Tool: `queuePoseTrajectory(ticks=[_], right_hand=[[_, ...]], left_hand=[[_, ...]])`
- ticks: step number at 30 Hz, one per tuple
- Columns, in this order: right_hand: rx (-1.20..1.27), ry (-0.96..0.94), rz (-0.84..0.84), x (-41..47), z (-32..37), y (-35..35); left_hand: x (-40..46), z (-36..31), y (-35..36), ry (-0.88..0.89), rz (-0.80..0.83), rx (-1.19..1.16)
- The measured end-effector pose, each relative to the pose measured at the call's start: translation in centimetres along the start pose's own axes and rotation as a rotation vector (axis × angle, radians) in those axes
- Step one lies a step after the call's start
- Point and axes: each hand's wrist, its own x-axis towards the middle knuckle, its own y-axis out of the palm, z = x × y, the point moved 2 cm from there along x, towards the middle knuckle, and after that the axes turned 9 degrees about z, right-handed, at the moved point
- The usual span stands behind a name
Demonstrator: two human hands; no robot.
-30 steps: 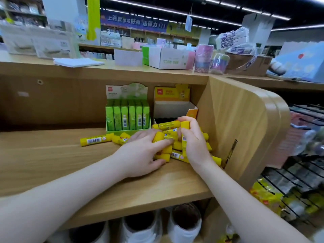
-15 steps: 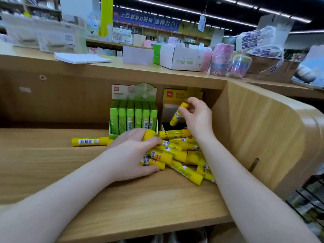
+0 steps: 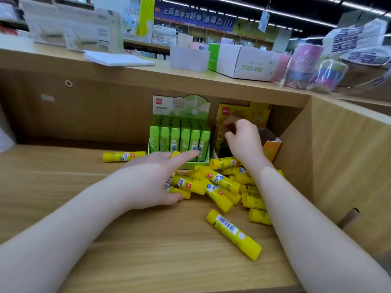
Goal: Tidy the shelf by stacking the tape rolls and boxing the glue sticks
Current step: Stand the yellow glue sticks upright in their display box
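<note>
The left hand [image 3: 154, 178] grips several yellow glue sticks [image 3: 220, 185] at frame centre, index finger extended. The right hand [image 3: 243, 140], fingers curled, hovers over the open yellow box [image 3: 271, 148] directly above the pile; whether it holds anything cannot be determined. One stick [image 3: 233, 236] lies apart on the shelf [image 3: 63, 176].

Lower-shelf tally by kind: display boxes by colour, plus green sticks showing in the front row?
Green box: 1
Yellow box: 1
Green sticks: 6
Total: 8
</note>
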Motion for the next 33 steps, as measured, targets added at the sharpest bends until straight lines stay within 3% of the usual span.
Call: queuePoseTrajectory(ticks=[3,5,8,11,13,17,22,27,30,33], right_hand=[[-0.106,-0.103,-0.032,-0.5,0.5,0.3],[-0.192,-0.147,-0.077,-1.1,0.8,0.3],[-0.232,-0.153,-0.086,-1.6,0.8,0.1],[-0.231,-0.155,-0.069,-1.8,0.9,-0.2],[-0.283,-0.153,-0.017,-1.9,0.9,-0.2],[-0.305,-0.116,0.072,-2.7,-0.2,0.0],[-0.137,-0.201,-0.137,-3.3,0.0,-1.1],[0.049,-0.260,-0.230,-3.5,0.8,-2.2],[0.185,-0.266,-0.054,-4.5,1.5,-3.5],[0.081,-0.262,0.154,-7.7,1.3,-4.6]], left_hand=[[-0.1,0.0,0.0,-0.037,0.010,0.029],[-0.7,-0.7,-0.4,0.026,-0.071,0.021],[-2.4,-3.7,-1.4,0.376,-0.270,-0.159],[-3.5,-6.2,-0.3,0.650,-0.125,-0.027],[-3.6,-6.7,0.7,0.644,-0.004,0.039],[-3.7,-6.4,1.3,0.604,-0.062,0.082],[-3.4,-5.4,1.2,0.507,-0.098,0.107],[-2.8,-4.9,1.9,0.404,-0.064,0.096],[-2.5,-4.4,1.9,0.323,-0.047,0.124],[-2.2,-4.2,1.8,0.233,-0.060,0.146]])
